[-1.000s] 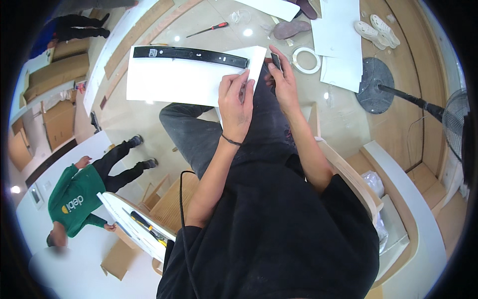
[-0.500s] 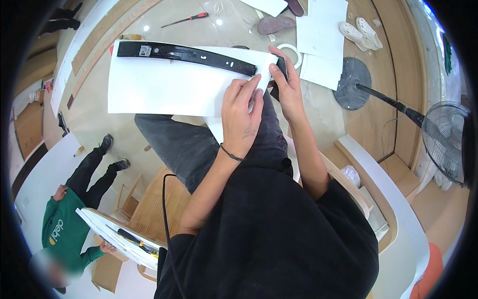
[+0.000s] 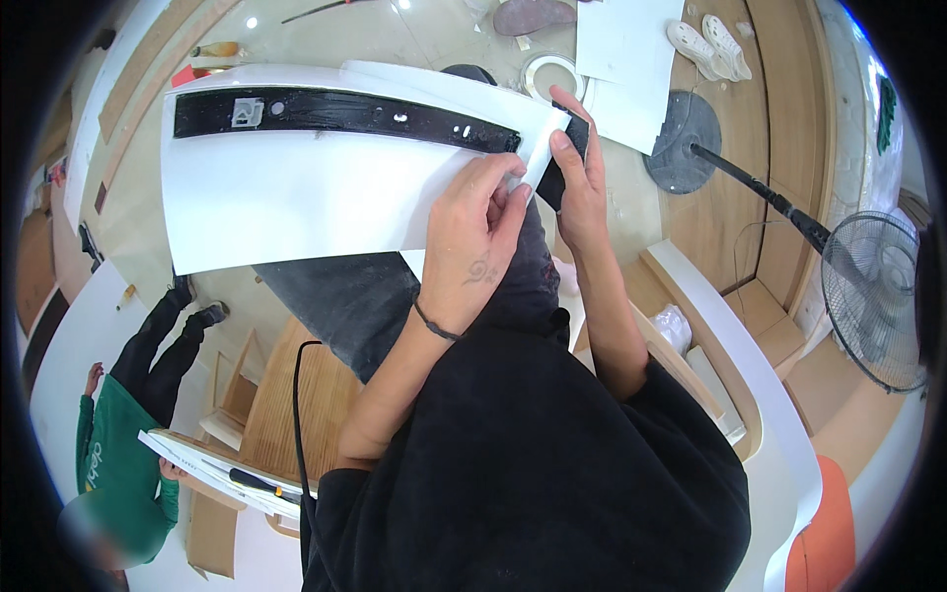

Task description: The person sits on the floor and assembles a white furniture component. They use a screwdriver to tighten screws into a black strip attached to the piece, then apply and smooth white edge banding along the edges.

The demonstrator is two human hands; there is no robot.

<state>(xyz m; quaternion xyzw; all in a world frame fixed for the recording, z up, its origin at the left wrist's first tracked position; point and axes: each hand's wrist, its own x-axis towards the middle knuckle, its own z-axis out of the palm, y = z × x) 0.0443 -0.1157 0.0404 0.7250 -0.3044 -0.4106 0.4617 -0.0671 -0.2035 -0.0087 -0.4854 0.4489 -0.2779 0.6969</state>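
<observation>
Black slide rail on a white panel, shop floor all around

The white panel (image 3: 296, 202) sits over the lap with the black slide rail (image 3: 345, 120) lying along its far edge. Left hand (image 3: 472, 222) has its fingertips pinched by the rail's right end — can't tell what's between them. Right hand (image 3: 582, 183) grips a dark block (image 3: 552, 187) against the panel's right end; the fingers partly cover it, so I can't tell exactly what it is. Pale tiled floor (image 3: 631, 202), white clogs (image 3: 725, 51), pedestal fan (image 3: 873, 296). The screwdriver (image 3: 318, 10) is cut off up top — and the orange thing (image 3: 827, 523) lower right is only partly visible.
</observation>
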